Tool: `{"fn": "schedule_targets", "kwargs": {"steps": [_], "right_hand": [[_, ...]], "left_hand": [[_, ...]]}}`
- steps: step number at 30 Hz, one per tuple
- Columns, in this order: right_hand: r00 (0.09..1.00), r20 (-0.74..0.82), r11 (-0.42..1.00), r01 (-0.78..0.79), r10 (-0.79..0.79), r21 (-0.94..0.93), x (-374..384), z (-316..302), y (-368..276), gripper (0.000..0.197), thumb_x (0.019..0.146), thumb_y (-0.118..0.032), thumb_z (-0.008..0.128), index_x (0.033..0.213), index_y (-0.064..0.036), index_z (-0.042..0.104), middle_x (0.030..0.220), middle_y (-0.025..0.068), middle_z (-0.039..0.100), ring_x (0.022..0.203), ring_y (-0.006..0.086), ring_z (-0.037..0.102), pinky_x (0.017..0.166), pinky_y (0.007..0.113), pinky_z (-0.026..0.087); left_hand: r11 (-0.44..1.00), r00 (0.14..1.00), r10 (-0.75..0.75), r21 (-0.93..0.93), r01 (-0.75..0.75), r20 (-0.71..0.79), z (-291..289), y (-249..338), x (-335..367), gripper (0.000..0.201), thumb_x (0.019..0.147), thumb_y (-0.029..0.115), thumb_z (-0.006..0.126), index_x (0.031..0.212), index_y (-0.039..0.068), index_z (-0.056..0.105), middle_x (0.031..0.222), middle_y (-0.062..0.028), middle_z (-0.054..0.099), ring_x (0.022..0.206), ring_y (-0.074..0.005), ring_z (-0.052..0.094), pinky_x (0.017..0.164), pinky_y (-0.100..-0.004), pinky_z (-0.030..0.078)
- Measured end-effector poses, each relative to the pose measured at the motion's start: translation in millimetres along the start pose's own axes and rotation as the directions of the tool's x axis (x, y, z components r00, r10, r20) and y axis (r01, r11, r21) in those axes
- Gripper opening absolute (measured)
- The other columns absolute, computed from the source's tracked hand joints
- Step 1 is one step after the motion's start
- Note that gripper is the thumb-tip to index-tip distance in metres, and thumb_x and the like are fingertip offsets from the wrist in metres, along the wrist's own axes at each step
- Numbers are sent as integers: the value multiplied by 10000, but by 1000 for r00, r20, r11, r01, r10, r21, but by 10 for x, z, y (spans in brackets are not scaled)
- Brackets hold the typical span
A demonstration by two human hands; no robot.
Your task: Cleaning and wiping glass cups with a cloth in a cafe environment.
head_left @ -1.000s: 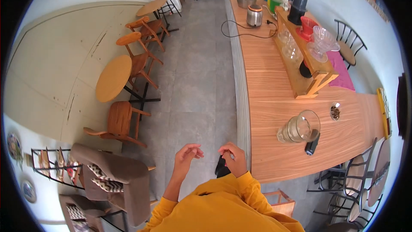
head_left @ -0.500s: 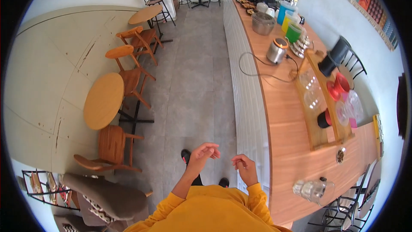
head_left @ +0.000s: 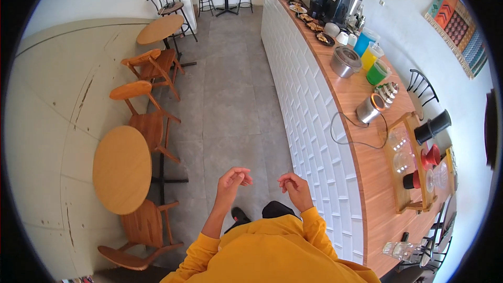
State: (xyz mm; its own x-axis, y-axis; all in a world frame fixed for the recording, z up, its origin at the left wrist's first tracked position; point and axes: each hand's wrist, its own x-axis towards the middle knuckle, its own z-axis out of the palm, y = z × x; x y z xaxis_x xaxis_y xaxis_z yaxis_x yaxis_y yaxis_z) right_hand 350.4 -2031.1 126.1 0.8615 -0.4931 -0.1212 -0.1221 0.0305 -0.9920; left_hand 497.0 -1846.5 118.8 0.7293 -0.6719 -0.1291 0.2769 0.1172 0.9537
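Observation:
My left hand [head_left: 235, 180] is in front of me above the grey floor, its fingers loosely bent and open, with nothing in it. To its right, my right hand [head_left: 295, 188] hangs half-curled and open, also bare. Neither hand touches anything. Nearest to my right hand is the white tiled side of the wooden-topped counter [head_left: 329, 165]. On the counter top stand a steel appliance with an orange-rimmed lid [head_left: 370, 108] and a trailing cord, a wooden rack [head_left: 401, 188] with coffee drippers and glass vessels, and a clear glass pitcher [head_left: 402, 251].
Round wooden tables [head_left: 122, 170] and wooden chairs [head_left: 149, 126] line the left wall. The grey floor [head_left: 230, 105] runs between them and the counter. Farther along the counter are jugs of coloured liquid [head_left: 377, 72], a steel pot [head_left: 346, 62], small plates of food [head_left: 325, 39] and a coffee grinder [head_left: 340, 6].
My view has shifted forward along the counter and the rack now appears farther right. Both hands stay bare and raised in front of me. The armchair at lower left has mostly left the view.

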Motion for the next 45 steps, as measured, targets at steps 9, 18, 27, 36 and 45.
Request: {"fn": "schedule_targets", "kwargs": {"steps": [9,18,27,36,45], "right_hand": [[995,-98,999,-4,8,36,1572,35,312,226,919,63,441,1000,6,644,821,41,605,717,110,562,669,248,482],[994,-55,996,92,-91,12,3816,-85,-216,187,945,-13,472,1016,-25,645,810,12,617,706,92,552,661,240,469],[996,-23,994,89,-91,-58,5512,-105,-630,186,927,-4,471,993,-14,645,813,17,612,708,90,551,670,246,477],[939,-341,995,77,-49,68,7167,445,-760,221,922,51,428,948,19,645,797,46,596,708,110,556,649,256,479],[889,-453,994,97,-61,56,8662,636,-1030,229,926,46,430,970,27,653,801,37,593,706,105,550,645,253,473]], "left_hand": [[999,999,-42,27,43,-29,-516,183,1443,212,995,135,523,1106,17,661,914,-81,695,847,-181,676,794,-314,527],[995,996,25,94,-18,-84,-741,738,3449,217,1001,148,531,1104,10,663,924,-87,696,841,-179,680,784,-310,532],[999,998,-20,35,23,-67,-1141,853,5130,223,1005,169,542,1104,10,662,925,-83,692,833,-185,683,784,-308,530],[1000,1000,-11,19,11,28,-1947,1382,7093,229,1011,181,537,1105,15,662,905,-72,693,851,-172,676,790,-296,516],[997,992,12,74,-21,124,-2487,1990,8887,216,1005,163,526,1084,22,670,903,-74,697,844,-178,680,787,-307,526]]}}
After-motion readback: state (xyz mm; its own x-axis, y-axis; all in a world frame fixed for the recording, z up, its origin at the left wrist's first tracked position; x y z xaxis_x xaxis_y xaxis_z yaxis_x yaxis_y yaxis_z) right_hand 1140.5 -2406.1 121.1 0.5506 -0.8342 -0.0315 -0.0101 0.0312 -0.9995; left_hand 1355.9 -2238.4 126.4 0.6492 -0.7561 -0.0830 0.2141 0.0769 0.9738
